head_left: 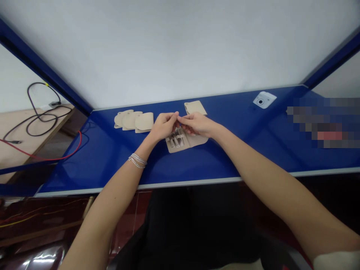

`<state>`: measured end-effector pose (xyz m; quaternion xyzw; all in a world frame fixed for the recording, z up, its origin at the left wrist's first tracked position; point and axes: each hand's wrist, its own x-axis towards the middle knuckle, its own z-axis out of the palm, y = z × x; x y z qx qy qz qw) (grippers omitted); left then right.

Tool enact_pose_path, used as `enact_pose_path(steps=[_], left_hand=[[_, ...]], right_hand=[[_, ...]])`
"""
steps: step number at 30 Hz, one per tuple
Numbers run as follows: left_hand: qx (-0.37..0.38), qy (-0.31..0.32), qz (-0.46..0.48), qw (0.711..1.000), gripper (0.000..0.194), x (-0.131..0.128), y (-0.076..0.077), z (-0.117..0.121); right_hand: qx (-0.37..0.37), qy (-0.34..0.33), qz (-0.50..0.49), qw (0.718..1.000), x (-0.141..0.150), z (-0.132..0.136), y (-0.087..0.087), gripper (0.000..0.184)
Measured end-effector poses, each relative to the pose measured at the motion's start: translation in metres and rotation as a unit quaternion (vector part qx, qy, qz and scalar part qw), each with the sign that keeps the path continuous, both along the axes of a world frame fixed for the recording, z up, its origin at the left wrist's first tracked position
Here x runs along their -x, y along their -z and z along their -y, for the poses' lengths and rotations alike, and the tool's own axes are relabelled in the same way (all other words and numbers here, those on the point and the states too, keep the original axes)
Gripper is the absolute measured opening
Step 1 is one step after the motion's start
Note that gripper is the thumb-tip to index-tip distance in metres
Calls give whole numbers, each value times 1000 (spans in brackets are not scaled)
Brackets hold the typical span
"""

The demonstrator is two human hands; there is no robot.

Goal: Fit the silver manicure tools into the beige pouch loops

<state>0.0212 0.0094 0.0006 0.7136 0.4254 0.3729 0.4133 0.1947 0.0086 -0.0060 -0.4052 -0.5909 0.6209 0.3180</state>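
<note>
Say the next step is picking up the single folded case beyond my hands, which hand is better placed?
Probably right. Your right hand is just in front of the single folded case, while your left hand lies farther from it, toward the three overlapping cases. Both seem busy at the open case.

At centre, the bare left hand [164, 125] and bare right hand [199, 123] meet over an open beige folding case [198, 140] holding slim silver metal tools [176, 140].
</note>
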Motion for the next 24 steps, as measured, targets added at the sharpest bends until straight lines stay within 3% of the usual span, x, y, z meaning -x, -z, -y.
enact_pose_path(steps=[9, 24], left_hand=[[15, 8, -10, 1000, 66, 0, 0, 1], [-48, -42, -44, 997, 64, 2, 1, 0]], right_hand=[[-26, -1, 1, 1000, 3, 4, -2, 50], [-22, 6, 27, 999, 3, 2, -2, 50]])
